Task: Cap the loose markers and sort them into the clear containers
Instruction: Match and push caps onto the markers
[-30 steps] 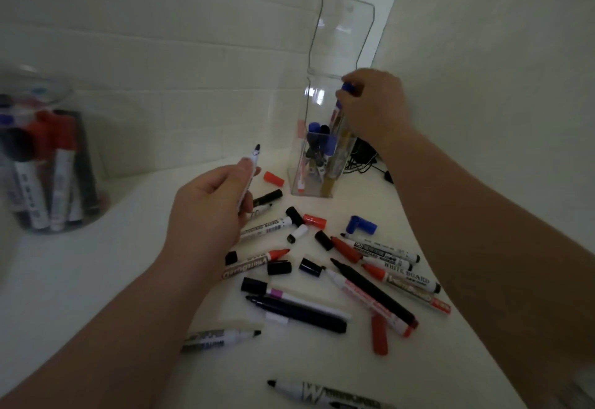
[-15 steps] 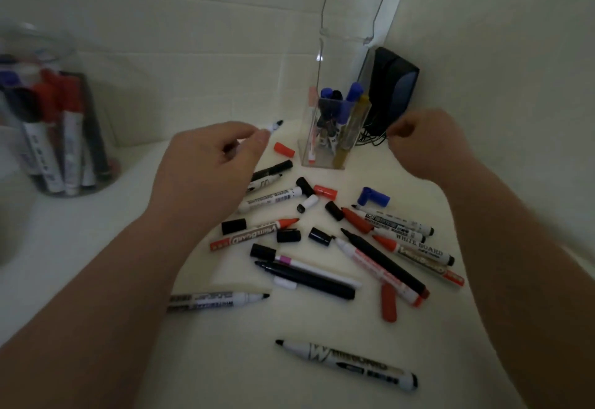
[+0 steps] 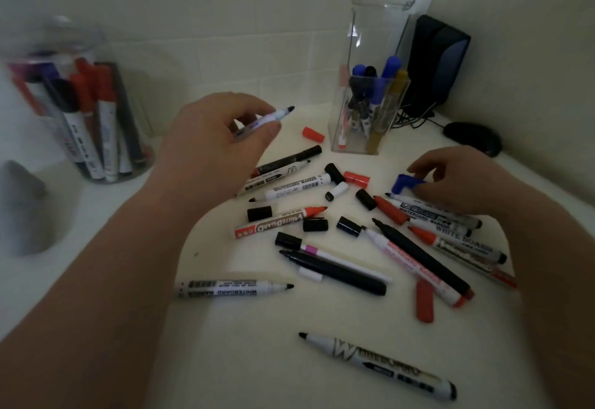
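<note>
My left hand (image 3: 222, 138) holds an uncapped white marker (image 3: 273, 118) with its dark tip pointing right, above the pile. My right hand (image 3: 457, 180) has come down on the white table (image 3: 244, 360) and pinches a blue cap (image 3: 405, 183) at the pile's right side. Several uncapped markers and loose black and red caps lie scattered between my arms, such as a red marker (image 3: 280, 222) and a black cap (image 3: 259, 214). A tall clear rectangular container (image 3: 370, 109) with blue markers stands behind the pile. A clear round jar (image 3: 93, 119) with red and black markers stands at the left.
A black speaker (image 3: 438, 57) with cables stands in the corner behind the tall container, and a black mouse (image 3: 473, 138) lies to its right. A grey object (image 3: 22, 209) sits at the left edge. Tiled walls close in the back and right.
My right hand left the tall container and dropped to the table, where it took hold of the blue cap. My left hand turned the marker so its tip points right.
</note>
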Action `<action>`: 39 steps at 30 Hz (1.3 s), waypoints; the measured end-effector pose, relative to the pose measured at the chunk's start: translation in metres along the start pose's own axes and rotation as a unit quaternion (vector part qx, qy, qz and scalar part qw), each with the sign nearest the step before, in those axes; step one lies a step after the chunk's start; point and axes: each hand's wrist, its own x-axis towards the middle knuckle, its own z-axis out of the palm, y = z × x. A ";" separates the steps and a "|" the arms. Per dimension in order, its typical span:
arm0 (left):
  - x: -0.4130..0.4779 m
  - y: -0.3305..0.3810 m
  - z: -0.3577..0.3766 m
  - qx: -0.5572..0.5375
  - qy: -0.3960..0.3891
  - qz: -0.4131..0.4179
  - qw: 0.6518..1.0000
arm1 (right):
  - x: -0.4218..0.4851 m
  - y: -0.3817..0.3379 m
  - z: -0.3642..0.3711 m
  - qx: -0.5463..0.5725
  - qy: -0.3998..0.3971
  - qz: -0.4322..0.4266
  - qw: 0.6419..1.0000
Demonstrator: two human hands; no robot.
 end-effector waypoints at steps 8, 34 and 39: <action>-0.006 0.005 0.011 -0.004 -0.056 0.035 0.998 | -0.009 0.002 0.002 0.058 0.128 0.003 0.990; -0.026 0.030 0.031 0.012 -0.129 0.119 0.985 | -0.071 -0.072 -0.004 0.425 0.037 -0.144 0.893; -0.028 0.036 0.031 0.014 -0.147 0.136 0.980 | -0.073 -0.078 0.003 0.361 0.020 -0.192 0.912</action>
